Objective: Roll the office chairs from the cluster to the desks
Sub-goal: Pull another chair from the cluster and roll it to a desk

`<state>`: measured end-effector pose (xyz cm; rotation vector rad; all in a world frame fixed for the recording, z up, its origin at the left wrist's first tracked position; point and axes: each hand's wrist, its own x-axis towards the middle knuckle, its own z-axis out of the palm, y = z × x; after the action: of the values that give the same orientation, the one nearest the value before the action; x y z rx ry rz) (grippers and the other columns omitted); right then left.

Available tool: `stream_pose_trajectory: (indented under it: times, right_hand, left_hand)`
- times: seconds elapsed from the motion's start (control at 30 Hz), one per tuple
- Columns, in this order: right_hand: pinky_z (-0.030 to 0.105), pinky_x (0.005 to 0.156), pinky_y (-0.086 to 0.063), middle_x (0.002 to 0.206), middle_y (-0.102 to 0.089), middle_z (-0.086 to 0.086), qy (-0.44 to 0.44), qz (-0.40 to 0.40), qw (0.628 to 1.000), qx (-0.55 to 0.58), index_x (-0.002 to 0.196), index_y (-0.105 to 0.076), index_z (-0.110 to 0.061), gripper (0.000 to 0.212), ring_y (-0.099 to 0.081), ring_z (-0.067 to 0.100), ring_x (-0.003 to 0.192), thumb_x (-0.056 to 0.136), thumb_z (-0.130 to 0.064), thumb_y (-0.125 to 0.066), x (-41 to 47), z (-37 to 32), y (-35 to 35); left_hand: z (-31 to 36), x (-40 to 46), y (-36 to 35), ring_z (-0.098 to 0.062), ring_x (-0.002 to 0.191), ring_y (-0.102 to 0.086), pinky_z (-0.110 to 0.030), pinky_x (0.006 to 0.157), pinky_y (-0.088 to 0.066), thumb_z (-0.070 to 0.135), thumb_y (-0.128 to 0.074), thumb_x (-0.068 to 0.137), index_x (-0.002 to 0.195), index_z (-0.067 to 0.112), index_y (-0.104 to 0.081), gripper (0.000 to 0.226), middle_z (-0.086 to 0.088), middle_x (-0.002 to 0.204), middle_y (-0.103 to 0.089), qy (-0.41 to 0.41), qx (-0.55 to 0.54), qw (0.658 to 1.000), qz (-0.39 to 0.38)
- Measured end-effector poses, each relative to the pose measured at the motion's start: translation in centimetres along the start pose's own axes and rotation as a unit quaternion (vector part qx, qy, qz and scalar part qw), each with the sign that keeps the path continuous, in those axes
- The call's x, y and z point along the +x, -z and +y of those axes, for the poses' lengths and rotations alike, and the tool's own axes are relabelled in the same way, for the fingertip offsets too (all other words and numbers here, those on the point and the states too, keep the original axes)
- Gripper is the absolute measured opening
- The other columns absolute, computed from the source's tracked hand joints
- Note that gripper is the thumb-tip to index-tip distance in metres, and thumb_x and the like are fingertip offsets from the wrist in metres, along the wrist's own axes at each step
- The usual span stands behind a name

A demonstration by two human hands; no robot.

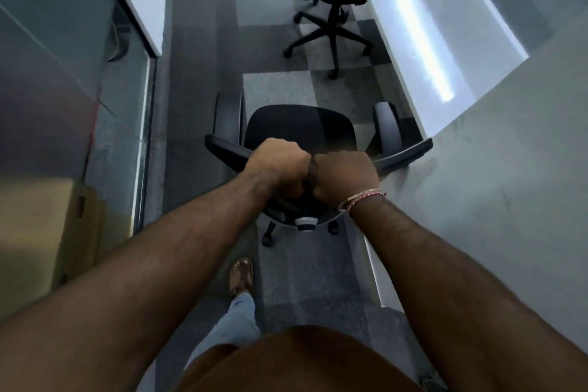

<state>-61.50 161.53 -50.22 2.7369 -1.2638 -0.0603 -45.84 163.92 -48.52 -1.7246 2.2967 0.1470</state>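
Grey carpet tiles [203, 41] in lighter and darker squares cover the narrow aisle you stand in, and everything below is placed relative to the black office chair with a fabric seat and plastic armrests [299, 127] directly in front of you. Your left hand [278, 162] and your right hand [345, 173] sit side by side on the top edge of that chair's backrest, both fists clenched around it, knuckles up, almost touching each other. A red and white thread band and a thin metal bangle [362, 197] circle your right wrist. Beyond the chair, further up the aisle, stands a second black office chair on a five-spoke wheeled base [331, 32], tucked close against the long white desk with a glossy top [423, 29] that runs to the right of both chairs. Just right of the chair you hold, a pale grey partition wall [509, 169] nearly meets its right armrest. To the left of the chair, a frosted glass panel in a metal frame [63, 73] lines the aisle, and a brown cardboard box [51, 232] sits near its foot. Behind the chair, nearer to you, your brown sandal [241, 275] and light blue trouser leg [237, 318] step forward on the carpet.
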Motion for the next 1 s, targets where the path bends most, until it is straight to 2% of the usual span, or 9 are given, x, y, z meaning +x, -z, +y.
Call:
stream_pose_trajectory:
  times: [0.23,0.4,0.6,0.83,1.0]
  right_hand:
    - [0.026,0.050,-0.034,0.063,-0.064,-0.004,-0.074,-0.003,0.997,-0.006,0.069,-0.060,-0.024,0.025,-0.061,0.023,0.055,0.068,-0.048,-0.066,9.4,1.5,-0.6]
    - [0.026,0.051,-0.032,0.062,-0.064,-0.003,-0.098,-0.004,0.995,-0.006,0.068,-0.060,-0.023,0.026,-0.061,0.024,0.055,0.066,-0.048,-0.068,14.6,3.8,-1.2]
    - [0.025,0.051,-0.030,0.062,-0.065,-0.002,-0.127,0.005,0.992,-0.004,0.066,-0.060,-0.022,0.025,-0.062,0.025,0.054,0.063,-0.046,-0.068,21.2,7.5,-2.2]
    - [0.027,0.052,-0.033,0.066,-0.065,-0.003,-0.145,-0.009,0.989,0.002,0.070,-0.061,-0.023,0.023,-0.063,0.024,0.058,0.067,-0.045,-0.065,29.3,14.1,-3.1]
    - [0.027,0.052,-0.031,0.066,-0.066,-0.002,-0.161,-0.019,0.987,0.009,0.070,-0.061,-0.022,0.022,-0.063,0.026,0.059,0.066,-0.043,-0.063,33.9,18.0,-3.6]
  left_hand:
    - [-7.9,8.1,1.7,-0.013,0.058,-0.057,-0.034,0.059,-0.053,0.048,-0.062,0.090,0.080,0.028,-0.058,0.022,0.008,0.069,-0.059,-0.065,0.016,0.998,-0.007]
    - [-11.3,13.6,2.7,-0.015,0.060,-0.059,-0.037,0.066,-0.059,0.048,-0.060,0.090,0.081,0.028,-0.061,0.022,0.008,0.069,-0.060,-0.099,0.019,0.995,0.002]
    - [-15.0,21.0,4.0,-0.014,0.056,-0.054,-0.033,0.057,-0.049,0.049,-0.061,0.089,0.075,0.029,-0.053,0.026,0.009,0.066,-0.056,-0.123,0.038,0.991,0.025]
    - [-18.0,31.1,6.5,-0.014,0.058,-0.055,-0.033,0.059,-0.051,0.047,-0.064,0.088,0.076,0.028,-0.056,0.024,0.008,0.068,-0.056,-0.119,0.029,0.992,0.033]
    - [-19.8,37.4,8.1,-0.014,0.058,-0.054,-0.033,0.058,-0.047,0.044,-0.065,0.086,0.070,0.030,-0.046,0.028,0.008,0.068,-0.056,-0.136,0.035,0.990,0.024]
